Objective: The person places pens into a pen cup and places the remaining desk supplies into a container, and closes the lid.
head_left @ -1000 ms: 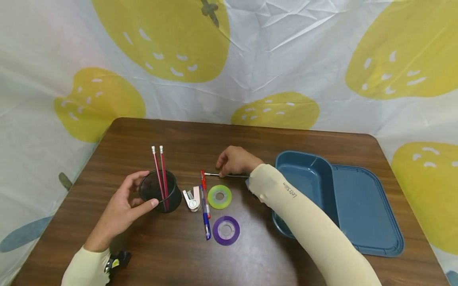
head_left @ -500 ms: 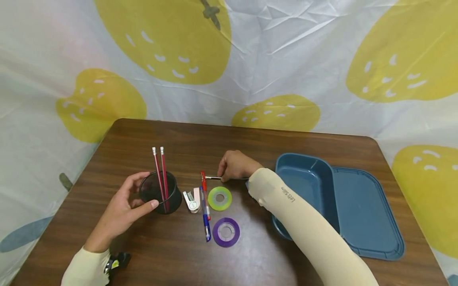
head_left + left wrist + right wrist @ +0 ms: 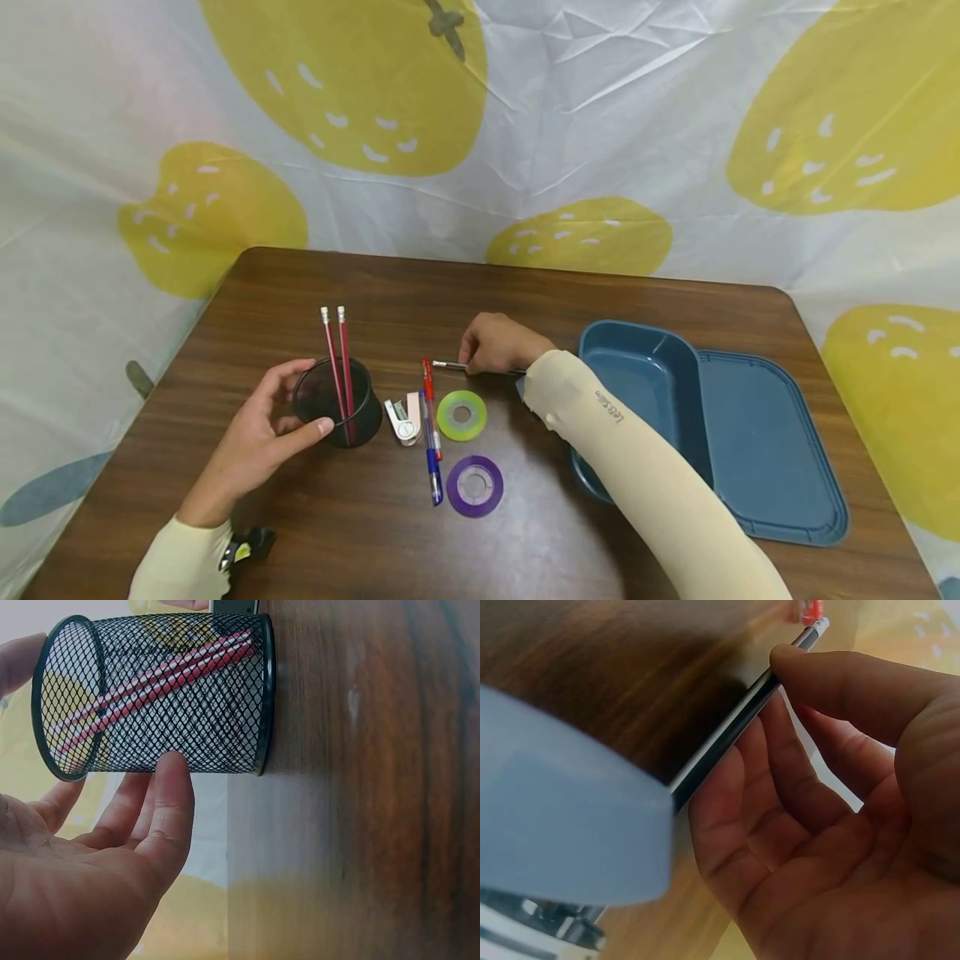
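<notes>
My left hand (image 3: 251, 437) holds a black mesh pencil cup (image 3: 366, 423) from its left side. In the left wrist view, the thumb presses the mesh of the upright cup and other fingers reach behind it. Two red pencils (image 3: 345, 354) with white erasers lean inside. Beyond the pens, my right hand (image 3: 504, 343) pinches a dark pencil (image 3: 731, 735) between thumb and fingertips. Its white eraser end (image 3: 439, 364) points left toward the red pen (image 3: 428, 383), low over the table; its other end is hidden by the sleeve.
A white and pink stapler (image 3: 406, 419), a blue pen (image 3: 432, 467), a green tape roll (image 3: 462, 392) and a purple tape roll (image 3: 453, 486) lie between the hands. A blue box (image 3: 641, 367) and its lid (image 3: 772, 450) sit right, partly under my right forearm.
My right hand's thumb and fingers have come together on the dark pencil, whose eraser end has shifted slightly. My left hand and the cup have stayed in place.
</notes>
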### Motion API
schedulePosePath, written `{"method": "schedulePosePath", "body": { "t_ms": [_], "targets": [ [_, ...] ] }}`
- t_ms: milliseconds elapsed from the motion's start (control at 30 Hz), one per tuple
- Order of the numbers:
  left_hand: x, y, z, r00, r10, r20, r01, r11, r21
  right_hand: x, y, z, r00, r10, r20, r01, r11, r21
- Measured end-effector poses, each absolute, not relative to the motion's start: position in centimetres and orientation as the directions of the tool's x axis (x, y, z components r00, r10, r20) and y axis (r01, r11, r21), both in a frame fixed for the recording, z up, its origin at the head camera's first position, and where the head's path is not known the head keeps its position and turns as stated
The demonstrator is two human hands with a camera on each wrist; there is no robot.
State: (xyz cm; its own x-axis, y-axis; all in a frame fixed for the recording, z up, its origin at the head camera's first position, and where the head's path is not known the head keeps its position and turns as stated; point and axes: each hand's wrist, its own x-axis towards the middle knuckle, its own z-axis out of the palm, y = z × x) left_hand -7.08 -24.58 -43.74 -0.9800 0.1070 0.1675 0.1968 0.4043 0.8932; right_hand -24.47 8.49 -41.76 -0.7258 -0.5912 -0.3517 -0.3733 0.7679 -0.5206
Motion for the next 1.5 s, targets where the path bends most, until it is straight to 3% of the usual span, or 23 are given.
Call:
{"method": "schedulePosePath", "body": {
  "t_ms": [400,1500],
  "targets": [
    [-7.0,-24.8,-43.7,-0.981,0.106,0.165,0.194,0.403,0.894,-24.3,8.1,-41.3,-0.709,-0.632,-0.312,-0.393,0.722,-0.569],
    [-7.7,-25.0,-44.0,-0.978,0.115,0.173,0.205,0.389,0.898,-23.7,8.2,-37.2,-0.759,-0.644,-0.097,-0.453,0.629,-0.632]
  ]
}}
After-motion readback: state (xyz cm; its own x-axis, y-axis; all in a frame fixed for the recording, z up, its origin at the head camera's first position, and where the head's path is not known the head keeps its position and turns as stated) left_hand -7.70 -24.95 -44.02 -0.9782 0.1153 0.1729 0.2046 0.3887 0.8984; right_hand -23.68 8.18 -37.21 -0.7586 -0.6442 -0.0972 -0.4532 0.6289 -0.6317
